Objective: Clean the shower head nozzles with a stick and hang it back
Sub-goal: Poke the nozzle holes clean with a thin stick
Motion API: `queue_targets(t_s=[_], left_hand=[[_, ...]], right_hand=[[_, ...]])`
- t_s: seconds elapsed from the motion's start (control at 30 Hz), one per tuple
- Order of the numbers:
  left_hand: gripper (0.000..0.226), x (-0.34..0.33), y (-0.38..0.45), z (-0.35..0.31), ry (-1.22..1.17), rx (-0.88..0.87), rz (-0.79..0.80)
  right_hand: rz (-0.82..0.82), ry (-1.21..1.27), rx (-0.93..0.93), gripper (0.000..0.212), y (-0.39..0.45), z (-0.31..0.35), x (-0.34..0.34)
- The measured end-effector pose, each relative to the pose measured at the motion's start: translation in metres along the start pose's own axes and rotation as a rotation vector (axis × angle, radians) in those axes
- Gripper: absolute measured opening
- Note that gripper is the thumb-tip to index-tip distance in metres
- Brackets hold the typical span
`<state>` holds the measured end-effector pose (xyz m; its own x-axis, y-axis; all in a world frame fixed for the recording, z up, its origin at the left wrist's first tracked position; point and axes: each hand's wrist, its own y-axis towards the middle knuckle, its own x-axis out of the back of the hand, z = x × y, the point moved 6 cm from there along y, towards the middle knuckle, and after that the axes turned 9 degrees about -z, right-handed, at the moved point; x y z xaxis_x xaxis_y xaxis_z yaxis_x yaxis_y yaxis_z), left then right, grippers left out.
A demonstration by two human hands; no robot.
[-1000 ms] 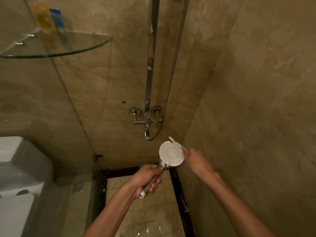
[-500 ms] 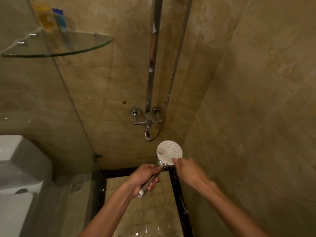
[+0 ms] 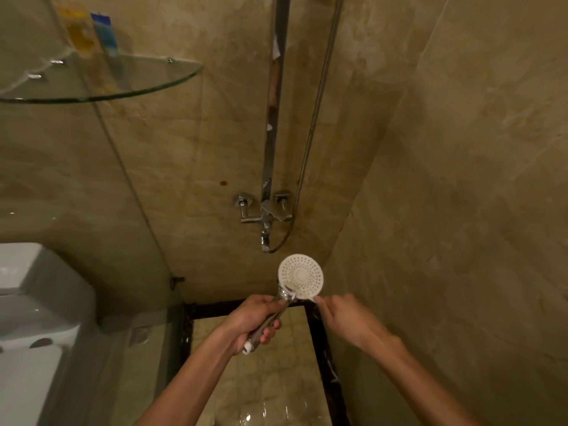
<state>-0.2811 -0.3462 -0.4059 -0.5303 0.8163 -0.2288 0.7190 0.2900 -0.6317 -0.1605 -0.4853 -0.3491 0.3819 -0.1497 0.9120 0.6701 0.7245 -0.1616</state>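
Down low, the left hand (image 3: 252, 321) curls tight round the chrome handle of the shower head (image 3: 300, 276), white dotted face up. The right hand (image 3: 344, 318) pinches a pale stick (image 3: 299, 289) lying across the face's lower rim.

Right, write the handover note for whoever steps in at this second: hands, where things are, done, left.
Left hand grips the shower head by its handle, nozzle face turned toward the camera.
Right hand pinches the stick, which lies across the lower edge of the face.
Hose hangs beside the wall rail, above the tap.
Done: head is off the wall, cleaning under way.
Left: finish the nozzles, hang the head back.
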Motion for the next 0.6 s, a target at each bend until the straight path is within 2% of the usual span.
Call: queue_targets(t_s=[0.1, 0.27, 0.37, 0.47, 0.6], left_hand=[[0.014, 0.002, 0.001, 0.005, -0.005, 0.003, -0.007], [0.014, -0.004, 0.005, 0.003, -0.041, 0.002, -0.002], [0.014, -0.002, 0.006, -0.002, -0.043, -0.013, -0.007], [0.015, -0.001, 0.006, -0.005, -0.042, -0.022, 0.001], [0.015, -0.004, 0.004, -0.002, -0.063, -0.015, 0.005]], right_hand=[[0.017, -0.093, 0.017, 0.053, 0.006, -0.012, 0.012], [-0.088, -0.067, -0.069, 0.043, 0.015, -0.025, 0.031], [-0.077, 0.020, -0.087, 0.047, 0.003, -0.018, 0.015], [-0.107, -0.037, -0.033, 0.053, -0.012, -0.012, 0.005], [-0.125, -0.121, -0.058, 0.047, -0.005, -0.026, 0.021]])
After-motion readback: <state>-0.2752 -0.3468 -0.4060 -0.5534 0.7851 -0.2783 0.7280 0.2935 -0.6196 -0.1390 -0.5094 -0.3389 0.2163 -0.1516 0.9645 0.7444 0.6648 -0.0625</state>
